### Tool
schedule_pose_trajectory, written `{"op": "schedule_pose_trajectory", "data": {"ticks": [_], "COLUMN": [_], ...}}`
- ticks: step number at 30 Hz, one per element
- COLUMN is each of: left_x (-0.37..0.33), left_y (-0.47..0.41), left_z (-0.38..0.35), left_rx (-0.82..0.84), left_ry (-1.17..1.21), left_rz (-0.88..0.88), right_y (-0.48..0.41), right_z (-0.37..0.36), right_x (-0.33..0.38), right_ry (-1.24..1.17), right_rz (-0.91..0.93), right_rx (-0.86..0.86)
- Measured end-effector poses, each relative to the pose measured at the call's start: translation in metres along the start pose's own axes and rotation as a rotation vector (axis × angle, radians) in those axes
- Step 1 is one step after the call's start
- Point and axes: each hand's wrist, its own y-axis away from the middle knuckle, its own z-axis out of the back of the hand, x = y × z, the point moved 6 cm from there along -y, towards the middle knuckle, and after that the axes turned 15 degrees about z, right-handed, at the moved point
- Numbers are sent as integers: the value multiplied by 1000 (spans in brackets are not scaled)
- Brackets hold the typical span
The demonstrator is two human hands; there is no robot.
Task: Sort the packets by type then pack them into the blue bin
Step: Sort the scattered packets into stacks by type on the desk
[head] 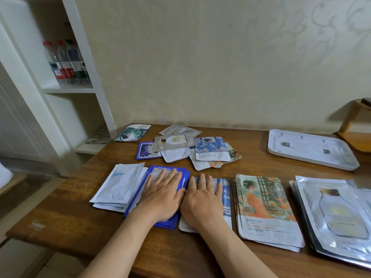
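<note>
Sorted stacks of packets lie in a row along the table's near edge: white packets [118,187], dark blue packets [170,223], blue-and-white pictured packets [225,197], orange-figure packets [265,209] and silver bottle-print packets [337,213]. My left hand [163,195] rests flat, fingers straight, on the dark blue stack. My right hand [202,199] lies flat on the blue-and-white stack beside it. A loose mixed heap of packets [186,149] sits farther back, with a single green pictured packet [132,133] at the back left. No blue bin is in view.
A white tray [313,157] with two small dark clips lies at the back right of the wooden table [60,213]. A white shelf unit with several water bottles [66,63] stands at the left. A wooden stool [355,125] is at the far right.
</note>
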Motion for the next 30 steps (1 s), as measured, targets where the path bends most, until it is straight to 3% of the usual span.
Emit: {"op": "schedule_pose_trajectory", "data": {"ticks": [5,10,22,30], "left_x": [1,3,3,3], "left_y": [1,1,0,-1], "left_z": [-1,-1,-1,-2], "left_rx": [-10,-48,-52,-54], "left_ry": [8,61,99,108], "left_rz": [-1,-13,-18,-19], "right_y": [-5,-32,-95,-84], "right_z": [12,64,63,69], "right_x": [0,-14,-43,-30], "right_ry": [-107,74,341,551], "right_rz": [-67,-45,65,95], "right_rx": [-13,-135,67,-10]}}
